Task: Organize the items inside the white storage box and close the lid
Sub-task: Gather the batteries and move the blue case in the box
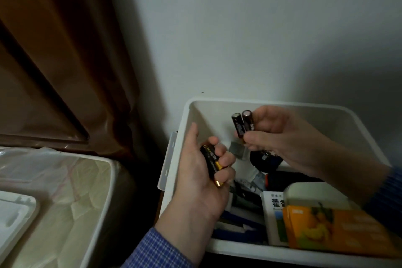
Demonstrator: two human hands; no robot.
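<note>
Batteries, left: left hand (202, 172) gripped black-and-gold cylindrical batteries (212, 164) in curled fingers, above the box's left side; probably two, blur made the count unsure.
Batteries, right: right hand (289, 137) pinched two dark cylindrical batteries (242, 124) upright between thumb and fingers, over the box's back half.
Why held so: loose cells seemed gathered in both hands for grouping, ends lined up before placing together.
Box: white rectangular plastic storage box (256, 103) sat against the pale wall, open, no lid on it.
Contents: orange printed carton (339, 228), white printed carton (273, 209), pale rounded case (313, 193) crowded the front right; back left corner was bare.
Lid: white flat plastic panel (15, 217) at far left, possibly the lid.
</note>
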